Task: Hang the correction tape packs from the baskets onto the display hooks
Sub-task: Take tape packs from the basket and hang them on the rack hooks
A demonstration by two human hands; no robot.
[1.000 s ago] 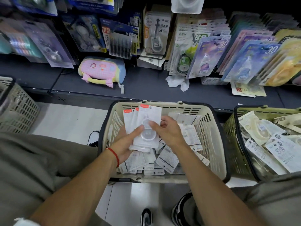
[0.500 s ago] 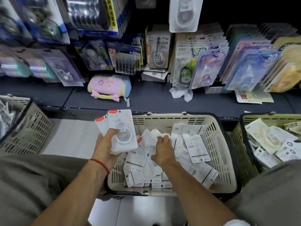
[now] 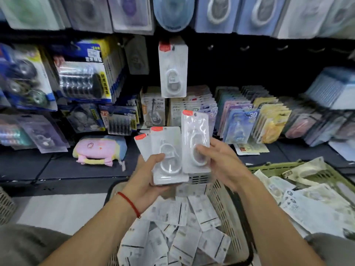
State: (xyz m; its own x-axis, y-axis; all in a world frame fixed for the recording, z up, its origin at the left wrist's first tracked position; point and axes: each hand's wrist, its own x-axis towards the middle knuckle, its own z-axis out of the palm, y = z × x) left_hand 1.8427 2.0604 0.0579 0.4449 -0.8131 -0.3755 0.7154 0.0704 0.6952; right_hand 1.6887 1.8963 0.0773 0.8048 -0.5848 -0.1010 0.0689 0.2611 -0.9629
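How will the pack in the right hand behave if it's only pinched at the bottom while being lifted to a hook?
The pack probably stays fairly stiff: it stands upright from the right hand without drooping. It seems light, as the fingers hold only its lower part. Its glossy plastic blister may be slippery, so it could twist in a loose pinch.

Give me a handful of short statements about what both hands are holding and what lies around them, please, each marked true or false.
1. The left hand holds a small stack of packs. True.
2. The right hand is empty. False: it grips a single pack, held upright.
3. A pack of the same sort already hangs on the display above the hands. True.
4. The beige basket below the hands holds nothing. False: many packs lie loose in it.
5. A pink pouch lies on the dark shelf to the left. True.
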